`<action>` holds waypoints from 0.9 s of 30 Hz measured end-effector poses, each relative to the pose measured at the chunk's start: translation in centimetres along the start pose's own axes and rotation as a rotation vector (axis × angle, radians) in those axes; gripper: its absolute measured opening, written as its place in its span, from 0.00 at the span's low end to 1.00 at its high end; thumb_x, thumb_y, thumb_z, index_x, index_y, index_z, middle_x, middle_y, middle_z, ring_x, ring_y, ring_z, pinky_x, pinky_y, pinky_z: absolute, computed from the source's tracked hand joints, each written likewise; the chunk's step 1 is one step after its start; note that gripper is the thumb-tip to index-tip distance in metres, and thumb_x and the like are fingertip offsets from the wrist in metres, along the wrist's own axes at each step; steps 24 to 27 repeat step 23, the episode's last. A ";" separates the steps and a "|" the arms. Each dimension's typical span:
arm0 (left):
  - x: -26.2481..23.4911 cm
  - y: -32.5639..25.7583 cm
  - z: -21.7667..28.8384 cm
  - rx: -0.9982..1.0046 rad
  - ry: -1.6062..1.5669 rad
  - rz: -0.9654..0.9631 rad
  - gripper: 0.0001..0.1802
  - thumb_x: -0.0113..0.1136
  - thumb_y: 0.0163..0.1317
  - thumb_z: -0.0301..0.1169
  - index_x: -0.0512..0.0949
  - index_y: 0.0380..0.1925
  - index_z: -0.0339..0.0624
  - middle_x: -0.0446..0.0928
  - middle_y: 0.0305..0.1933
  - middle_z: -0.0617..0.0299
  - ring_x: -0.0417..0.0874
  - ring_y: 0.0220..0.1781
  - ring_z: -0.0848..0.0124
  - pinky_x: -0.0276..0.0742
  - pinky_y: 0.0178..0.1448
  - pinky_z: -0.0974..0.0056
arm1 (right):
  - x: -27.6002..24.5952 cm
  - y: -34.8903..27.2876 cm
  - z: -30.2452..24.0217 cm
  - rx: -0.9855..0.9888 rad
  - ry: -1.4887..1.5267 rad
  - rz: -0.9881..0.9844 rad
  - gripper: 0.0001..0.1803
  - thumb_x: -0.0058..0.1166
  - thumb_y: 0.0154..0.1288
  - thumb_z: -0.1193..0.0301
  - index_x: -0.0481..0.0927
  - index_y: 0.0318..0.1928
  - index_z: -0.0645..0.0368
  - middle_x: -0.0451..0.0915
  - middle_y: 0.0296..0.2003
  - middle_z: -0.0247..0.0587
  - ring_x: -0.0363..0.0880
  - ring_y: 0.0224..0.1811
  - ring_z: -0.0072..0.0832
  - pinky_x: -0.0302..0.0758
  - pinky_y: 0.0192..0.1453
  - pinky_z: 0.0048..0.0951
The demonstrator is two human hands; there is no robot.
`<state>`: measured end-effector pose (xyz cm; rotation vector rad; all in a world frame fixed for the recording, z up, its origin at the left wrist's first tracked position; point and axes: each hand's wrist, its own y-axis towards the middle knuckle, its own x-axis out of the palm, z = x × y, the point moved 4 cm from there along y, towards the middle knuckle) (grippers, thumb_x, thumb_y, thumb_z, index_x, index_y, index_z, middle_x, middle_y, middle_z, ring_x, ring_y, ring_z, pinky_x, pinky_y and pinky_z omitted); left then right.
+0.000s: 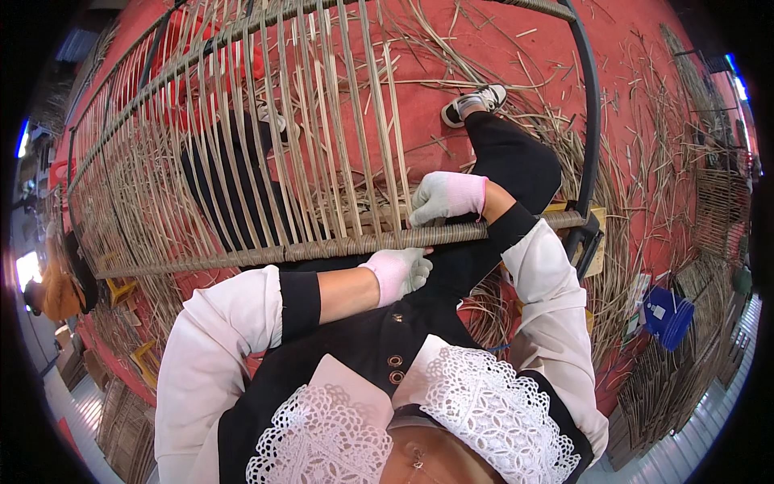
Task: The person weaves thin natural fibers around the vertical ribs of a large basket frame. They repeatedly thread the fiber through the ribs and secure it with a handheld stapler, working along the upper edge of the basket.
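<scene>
Both my hands wear pale gloves with pink cuffs and meet at the strip-wrapped near bar [322,248] of a dark metal frame. My right hand [449,198] is above the bar, its fingers bent and closed at the lower end of the rightmost brown rattan-like strip [395,133]. Just below the bar, my left hand [397,274] is curled closed, fingertips against the bar's underside; what they pinch is hidden. Many parallel strips run from this bar to the far bar [266,18], filling the frame's left and middle.
The frame's dark right leg [591,105] curves beside my right arm. My legs extend beneath the frame. Loose strips [556,145] litter the red floor [645,48]. At right stands a blue bucket-like container [667,317]; a red plastic object [181,60] shows behind the strips.
</scene>
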<state>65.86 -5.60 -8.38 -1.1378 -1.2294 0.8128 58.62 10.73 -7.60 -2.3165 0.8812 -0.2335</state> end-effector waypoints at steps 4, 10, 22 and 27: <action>0.6 -3.2 1.8 0.006 0.128 -0.208 0.13 0.51 0.75 0.36 0.75 0.49 0.38 0.72 0.26 0.71 0.68 0.23 0.80 0.64 0.25 0.74 | -1.6 -1.7 0.3 0.053 0.272 0.107 0.17 0.61 0.66 0.62 0.85 0.40 0.66 0.83 0.26 0.36 0.79 0.27 0.19 0.77 0.33 0.23; 1.9 -10.5 11.5 0.087 0.067 -0.392 0.13 0.50 0.75 0.36 0.77 0.48 0.38 0.62 0.19 0.78 0.56 0.15 0.84 0.52 0.18 0.76 | 0.9 -2.1 -0.4 -0.271 0.295 -0.110 0.11 0.64 0.64 0.66 0.86 0.39 0.61 0.82 0.25 0.29 0.77 0.24 0.16 0.73 0.29 0.23; 3.0 -12.2 39.2 1.772 1.383 0.986 0.21 0.44 0.73 0.50 0.83 0.45 0.55 0.84 0.37 0.50 0.85 0.41 0.48 0.81 0.47 0.45 | -8.6 -0.8 -2.2 -0.356 0.196 0.430 0.17 0.53 0.71 0.62 0.84 0.36 0.64 0.83 0.27 0.36 0.81 0.25 0.24 0.77 0.32 0.29; 2.9 -12.1 39.2 1.753 1.412 0.990 0.21 0.43 0.74 0.51 0.83 0.47 0.56 0.84 0.38 0.48 0.85 0.43 0.49 0.81 0.50 0.46 | -12.9 -0.5 -2.8 -0.420 0.206 0.404 0.13 0.56 0.69 0.61 0.84 0.47 0.53 0.87 0.35 0.36 0.85 0.31 0.30 0.81 0.35 0.31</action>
